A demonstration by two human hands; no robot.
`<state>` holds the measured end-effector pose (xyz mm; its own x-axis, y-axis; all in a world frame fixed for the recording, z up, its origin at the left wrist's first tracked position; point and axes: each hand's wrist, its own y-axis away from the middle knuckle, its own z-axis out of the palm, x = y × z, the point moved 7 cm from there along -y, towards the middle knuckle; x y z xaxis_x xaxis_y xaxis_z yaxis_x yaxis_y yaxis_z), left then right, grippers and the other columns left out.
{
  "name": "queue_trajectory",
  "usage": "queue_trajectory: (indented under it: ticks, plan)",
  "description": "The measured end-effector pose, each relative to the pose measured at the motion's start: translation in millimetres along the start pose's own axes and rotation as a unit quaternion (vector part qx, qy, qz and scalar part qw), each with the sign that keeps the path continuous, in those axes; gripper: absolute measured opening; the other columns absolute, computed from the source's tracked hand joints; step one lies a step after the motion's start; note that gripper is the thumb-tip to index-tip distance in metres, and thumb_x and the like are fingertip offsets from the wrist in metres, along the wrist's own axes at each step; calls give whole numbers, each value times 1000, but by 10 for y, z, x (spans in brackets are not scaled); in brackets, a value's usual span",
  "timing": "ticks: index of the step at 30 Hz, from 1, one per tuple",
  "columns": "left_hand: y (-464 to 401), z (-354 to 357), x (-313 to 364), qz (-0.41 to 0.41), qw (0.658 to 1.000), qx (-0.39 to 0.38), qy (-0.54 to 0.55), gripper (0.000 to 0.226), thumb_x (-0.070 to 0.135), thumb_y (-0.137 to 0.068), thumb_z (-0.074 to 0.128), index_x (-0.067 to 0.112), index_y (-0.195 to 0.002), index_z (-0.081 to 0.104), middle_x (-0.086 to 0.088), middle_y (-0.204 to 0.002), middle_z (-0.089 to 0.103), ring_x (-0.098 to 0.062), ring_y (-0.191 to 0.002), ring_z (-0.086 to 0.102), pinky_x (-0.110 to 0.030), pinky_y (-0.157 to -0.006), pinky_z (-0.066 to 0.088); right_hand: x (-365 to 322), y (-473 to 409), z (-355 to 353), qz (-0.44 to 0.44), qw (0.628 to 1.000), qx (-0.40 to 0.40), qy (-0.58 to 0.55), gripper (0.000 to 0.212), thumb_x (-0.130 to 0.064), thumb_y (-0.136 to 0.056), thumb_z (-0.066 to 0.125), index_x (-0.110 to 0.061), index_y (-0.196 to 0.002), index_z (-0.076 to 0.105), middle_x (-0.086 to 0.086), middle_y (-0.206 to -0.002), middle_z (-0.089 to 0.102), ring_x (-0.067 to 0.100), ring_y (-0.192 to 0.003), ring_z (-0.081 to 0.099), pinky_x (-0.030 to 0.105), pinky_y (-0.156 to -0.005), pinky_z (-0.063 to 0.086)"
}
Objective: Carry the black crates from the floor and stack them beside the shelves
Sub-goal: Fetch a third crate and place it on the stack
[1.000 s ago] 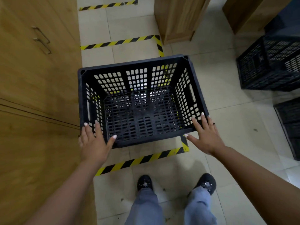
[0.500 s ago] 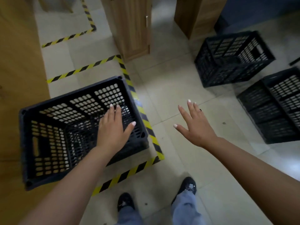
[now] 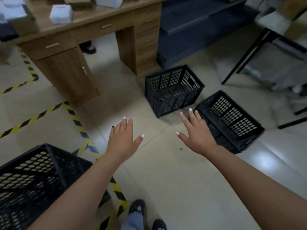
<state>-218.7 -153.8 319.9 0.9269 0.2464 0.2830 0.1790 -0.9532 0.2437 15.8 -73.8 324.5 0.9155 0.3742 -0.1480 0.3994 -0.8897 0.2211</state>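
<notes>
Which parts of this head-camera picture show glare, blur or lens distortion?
In the head view: glare on the floor tiles at right; motion blur smears the white boxes on the wooden desk and the black-legged table; wide-angle bending curves the hazard tape; the nearest crate is dim.

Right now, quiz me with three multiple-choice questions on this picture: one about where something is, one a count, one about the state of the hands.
1. Where is the crate nearest the desk?
A. on the desk
B. on the floor by the desk's drawer side
C. in the person's hands

2. How many black crates show?
A. one
B. three
C. five

3. How are the hands?
A. both open and empty
B. both gripping a crate
C. one holding a box

Answers:
1 B, the far crate stands on the tiles.
2 B, with the right crate and the near crate.
3 A, left hand and right hand spread, touching nothing.
</notes>
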Motion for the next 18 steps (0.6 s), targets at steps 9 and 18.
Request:
queue_trajectory:
  ticks: [9,18]
  plan:
    - [-1400,-423,544,49,999,-11,1,80,59,-94,33,13,-153,6,-11,-162,3,-26,-147,12,-41,-118,11,527,-1152,-494,31,999,5,-10,73,-54,-96,36,-30,-153,-3,8,-161,-13,26,-148,-13,45,-119,3]
    - [-2792,-706,870,65,997,-31,-10,79,58,-95,33,13,-153,4,-9,-162,3,-24,-148,8,-42,-119,10,1141,-2274,-811,47,999,-10,-16,74,-55,-96,34,-31,-152,-8,7,-160,-17,24,-147,-18,43,-119,-1]
